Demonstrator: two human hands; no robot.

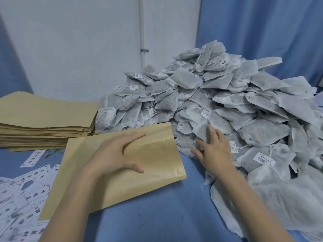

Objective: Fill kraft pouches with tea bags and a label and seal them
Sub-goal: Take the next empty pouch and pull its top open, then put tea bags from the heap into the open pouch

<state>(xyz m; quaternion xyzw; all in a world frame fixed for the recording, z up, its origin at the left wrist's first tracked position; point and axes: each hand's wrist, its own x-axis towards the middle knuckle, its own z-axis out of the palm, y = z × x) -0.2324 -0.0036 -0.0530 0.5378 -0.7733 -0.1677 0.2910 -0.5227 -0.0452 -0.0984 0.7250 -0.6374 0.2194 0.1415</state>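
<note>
Flat beneath left fingers (134, 137), pouch (157, 163)

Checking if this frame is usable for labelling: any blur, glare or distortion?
Head view: soft, even light, no glare; wide-angle bending curves the kraft stack and pipe; left hand and pouch sharp; printed labels at the corner smeared, unreadable.

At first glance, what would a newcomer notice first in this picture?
The big heap of tea bags on the right draws the eye first. In the centre, the left hand rests on a kraft pouch, while the right hand touches the heap's edge.
</note>
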